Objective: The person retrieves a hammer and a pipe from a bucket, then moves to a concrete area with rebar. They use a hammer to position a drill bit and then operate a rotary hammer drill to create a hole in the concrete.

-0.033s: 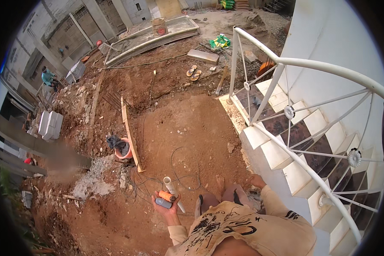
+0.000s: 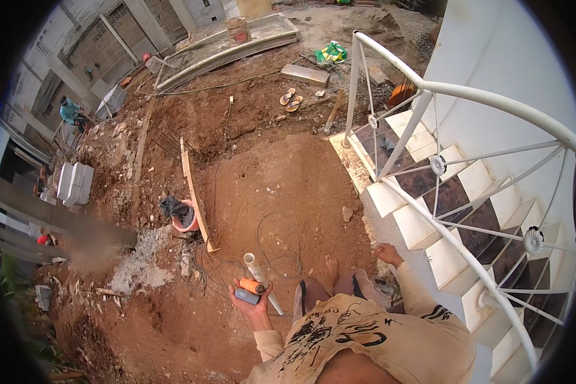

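Observation:
My left hand [image 2: 257, 308] is closed round several things at once, held low in front of me. Among them are a white plastic pipe [image 2: 256, 269], an orange cylinder with a dark end [image 2: 251, 285] and a grey, rounded cylinder [image 2: 246, 296]. The pipe slants past the hand, its open end pointing away from me. Off to the right, beside the stair, my right hand [image 2: 388, 253] pinches a small white stick [image 2: 374, 244], too small to name surely. My bare foot [image 2: 331, 264] rests on the brown soil between the hands.
A white railing [image 2: 461, 237] and tiled steps [image 2: 422, 227] rise at my right. Ahead lie a wooden plank [image 2: 195, 192], a pink bucket [image 2: 189, 221], loose cable [image 2: 260, 230] and sandals [image 2: 291, 100]. Rubble and pale blocks [image 2: 75, 184] stand left; a person [image 2: 72, 114] works farther off.
My right hand has come up and forward, and its fingers and the small white stick now show. The left hand keeps its hold on the pipe and cylinders, shifted slightly. The view has tilted a little.

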Tool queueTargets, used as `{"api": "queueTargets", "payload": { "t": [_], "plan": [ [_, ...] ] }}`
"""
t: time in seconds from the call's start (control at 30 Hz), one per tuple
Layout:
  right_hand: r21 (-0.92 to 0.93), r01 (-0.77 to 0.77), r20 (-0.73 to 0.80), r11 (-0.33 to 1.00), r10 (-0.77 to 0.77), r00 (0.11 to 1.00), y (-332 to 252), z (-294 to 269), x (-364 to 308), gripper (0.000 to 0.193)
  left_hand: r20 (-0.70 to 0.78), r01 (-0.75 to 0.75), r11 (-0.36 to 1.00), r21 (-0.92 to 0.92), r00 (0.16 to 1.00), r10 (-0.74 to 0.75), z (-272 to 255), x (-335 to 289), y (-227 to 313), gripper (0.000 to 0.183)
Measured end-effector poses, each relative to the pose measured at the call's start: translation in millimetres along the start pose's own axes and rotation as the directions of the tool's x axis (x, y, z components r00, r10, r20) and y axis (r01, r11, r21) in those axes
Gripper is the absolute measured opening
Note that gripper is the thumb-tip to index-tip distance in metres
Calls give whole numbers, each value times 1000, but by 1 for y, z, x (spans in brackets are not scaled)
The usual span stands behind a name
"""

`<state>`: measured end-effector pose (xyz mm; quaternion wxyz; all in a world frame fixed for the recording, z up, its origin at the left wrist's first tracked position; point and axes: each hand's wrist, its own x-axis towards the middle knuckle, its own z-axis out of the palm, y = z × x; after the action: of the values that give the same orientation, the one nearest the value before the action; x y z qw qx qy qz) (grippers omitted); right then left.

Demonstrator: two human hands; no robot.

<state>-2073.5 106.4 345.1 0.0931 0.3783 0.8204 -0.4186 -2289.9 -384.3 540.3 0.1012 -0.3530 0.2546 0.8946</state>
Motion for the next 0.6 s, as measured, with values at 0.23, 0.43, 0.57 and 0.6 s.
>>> {"api": "queueTargets", "payload": {
  "t": [0.23,0.43,0.57,0.6],
  "plan": [
    [-90,412,-381,907,-413,827,-275,-241,189,41,-148,-69,998,11,987,70,132,102,-23,30],
    [-454,433,-679,779,-617,398,-438,-375,301,42,-154,-111,993,45,981,117,241,220,-31,32],
    [-523,173,-778,835,-550,303,-496,-445,380,49,-126,-72,991,114,988,87,346,291,-17,34],
    [-512,122,-796,850,-523,304,-492,-463,398,51,-117,-65,991,118,990,79,376,300,-15,34]
  ]
}}
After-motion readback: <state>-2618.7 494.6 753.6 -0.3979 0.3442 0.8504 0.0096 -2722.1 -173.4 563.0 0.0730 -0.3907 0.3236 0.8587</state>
